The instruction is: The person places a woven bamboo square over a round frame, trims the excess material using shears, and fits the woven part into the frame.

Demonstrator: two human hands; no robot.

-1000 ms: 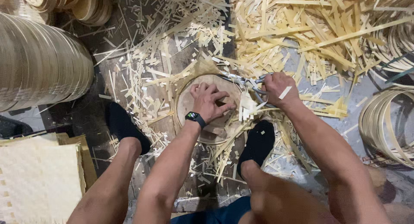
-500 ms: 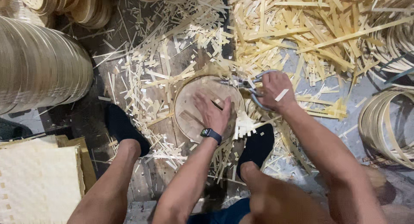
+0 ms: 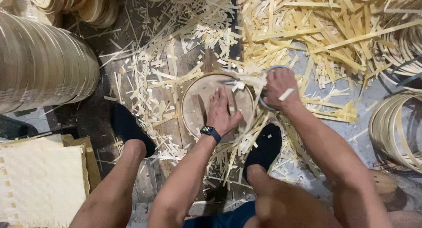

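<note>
Left hand [image 3: 221, 113] lay flat and open, fingers spread, pressing down on the round bamboo tray [image 3: 195, 103] that rested on the plank floor between the person's two dark shoes. A black wristwatch [image 3: 210, 132] sat on that wrist. Right hand [image 3: 278, 87] was closed around the handles of metal shears [image 3: 263, 85] at the tray's right edge, with the blades reaching leftward over the rim through a tuft of pale bamboo strips [image 3: 246, 81]; a small sliver clung to the back of this hand. Cut bamboo offcuts [image 3: 334, 30] lay thick across the floor above and to the right of the tray, and more were scattered to its left. A tall stack of finished round trays [image 3: 39, 65] lay on its side at the far left, a woven bamboo mat [image 3: 39, 184] lay at lower left, and coiled bamboo hoops [image 3: 393, 131] sat at the right edge
</note>
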